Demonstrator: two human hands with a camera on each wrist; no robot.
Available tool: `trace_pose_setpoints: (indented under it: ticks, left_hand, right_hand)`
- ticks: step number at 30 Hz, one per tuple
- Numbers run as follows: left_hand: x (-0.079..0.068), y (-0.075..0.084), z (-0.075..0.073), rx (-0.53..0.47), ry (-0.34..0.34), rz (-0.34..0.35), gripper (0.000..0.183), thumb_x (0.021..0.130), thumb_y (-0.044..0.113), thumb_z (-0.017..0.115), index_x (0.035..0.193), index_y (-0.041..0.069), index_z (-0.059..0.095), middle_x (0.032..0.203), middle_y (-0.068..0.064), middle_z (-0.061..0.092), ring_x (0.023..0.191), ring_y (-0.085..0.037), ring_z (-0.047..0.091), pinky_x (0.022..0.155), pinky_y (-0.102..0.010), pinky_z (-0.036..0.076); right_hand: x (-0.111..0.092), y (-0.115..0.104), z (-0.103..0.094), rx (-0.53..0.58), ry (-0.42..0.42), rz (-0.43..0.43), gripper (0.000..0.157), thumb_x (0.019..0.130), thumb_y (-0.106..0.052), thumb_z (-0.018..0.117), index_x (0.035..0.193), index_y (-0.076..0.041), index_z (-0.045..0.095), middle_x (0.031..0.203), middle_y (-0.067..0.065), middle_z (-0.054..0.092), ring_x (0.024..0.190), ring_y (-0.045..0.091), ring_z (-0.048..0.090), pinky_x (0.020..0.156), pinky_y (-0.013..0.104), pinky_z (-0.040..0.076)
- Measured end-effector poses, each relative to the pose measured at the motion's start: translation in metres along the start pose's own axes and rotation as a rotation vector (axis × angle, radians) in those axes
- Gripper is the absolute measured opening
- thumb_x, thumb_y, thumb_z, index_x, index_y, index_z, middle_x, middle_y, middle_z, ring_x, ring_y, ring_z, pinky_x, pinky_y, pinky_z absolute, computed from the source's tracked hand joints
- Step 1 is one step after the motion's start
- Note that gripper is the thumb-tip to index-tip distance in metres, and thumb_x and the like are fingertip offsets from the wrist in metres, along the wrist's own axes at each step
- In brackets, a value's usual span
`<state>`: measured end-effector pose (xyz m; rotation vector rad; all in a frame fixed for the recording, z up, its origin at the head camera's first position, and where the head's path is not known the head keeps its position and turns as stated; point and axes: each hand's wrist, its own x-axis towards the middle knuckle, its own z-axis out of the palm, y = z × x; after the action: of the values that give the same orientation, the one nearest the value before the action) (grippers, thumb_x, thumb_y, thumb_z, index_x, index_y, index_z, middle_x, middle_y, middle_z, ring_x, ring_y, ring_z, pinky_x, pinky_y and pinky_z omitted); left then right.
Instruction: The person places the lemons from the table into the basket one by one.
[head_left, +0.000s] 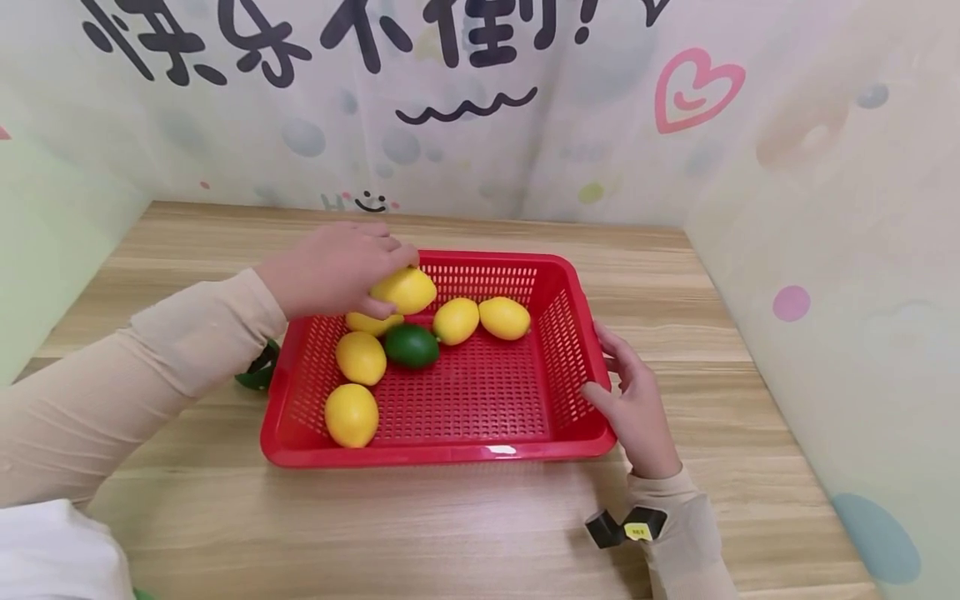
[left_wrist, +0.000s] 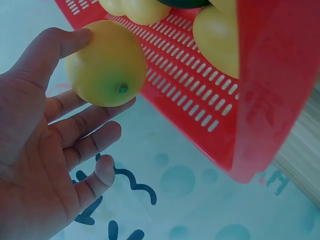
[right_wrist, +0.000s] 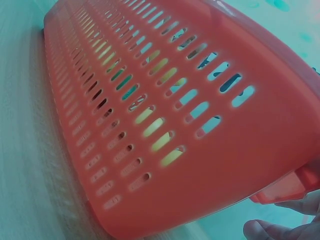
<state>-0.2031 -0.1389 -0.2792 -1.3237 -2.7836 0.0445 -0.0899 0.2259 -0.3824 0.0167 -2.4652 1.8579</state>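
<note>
In the head view, my left hand (head_left: 341,265) holds a yellow lemon (head_left: 405,290) over the back left part of a red plastic basket (head_left: 450,454). The left wrist view shows thumb and fingertips against this lemon (left_wrist: 106,64), its green-tinged stem end facing the camera. Below it in the basket are several more lemons (head_left: 352,415) and one dark green, lime-like fruit (head_left: 412,346). My right hand (head_left: 636,404) grips the basket's right side, thumb over the rim and fingers outside. From the right wrist, the slotted basket wall (right_wrist: 240,165) fills most of the picture.
The basket stands on a wood-grain table (head_left: 450,533). Behind it rises a printed wall (head_left: 487,158) with dark lettering. Left of the basket, a dark green thing (head_left: 255,377) lies partly hidden by my left forearm. A black device (head_left: 626,527) is at my right wrist.
</note>
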Motion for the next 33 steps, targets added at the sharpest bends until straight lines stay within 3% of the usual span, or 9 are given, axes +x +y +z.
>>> trace_pose_setpoints:
  ticks: [14, 21, 33]
  left_hand:
    - [0.01, 0.011, 0.002, 0.021, -0.049, 0.02, 0.056, 0.086, 0.04, 0.084, 0.128, 0.01, 0.063, 0.118, -0.011, 0.072, 0.112, -0.035, 0.061, 0.092, -0.05, 0.055]
    - [0.013, 0.018, 0.005, 0.057, -0.048, 0.057, 0.055, 0.085, 0.04, 0.084, 0.125, 0.009, 0.064, 0.113, -0.009, 0.072, 0.104, -0.03, 0.057, 0.081, -0.044, 0.054]
    - [0.018, 0.029, 0.008, 0.002, -0.068, 0.062, 0.055, 0.084, 0.038, 0.085, 0.128, 0.011, 0.064, 0.115, -0.006, 0.072, 0.109, -0.029, 0.056, 0.082, -0.044, 0.054]
  right_hand:
    - [0.0, 0.0, 0.001, -0.003, -0.003, -0.003, 0.075, 0.09, 0.007, 0.064, 0.158, -0.017, 0.043, 0.146, 0.008, 0.053, 0.121, 0.027, 0.05, 0.08, 0.03, 0.061]
    - [-0.002, 0.0, -0.001, -0.011, 0.001, -0.003, 0.075, 0.09, 0.007, 0.064, 0.158, -0.017, 0.043, 0.145, 0.008, 0.053, 0.121, 0.027, 0.051, 0.08, 0.03, 0.061]
    - [-0.001, 0.0, -0.001, -0.019, 0.005, -0.015, 0.074, 0.09, 0.009, 0.063, 0.158, -0.016, 0.044, 0.145, 0.009, 0.053, 0.121, 0.029, 0.051, 0.08, 0.029, 0.061]
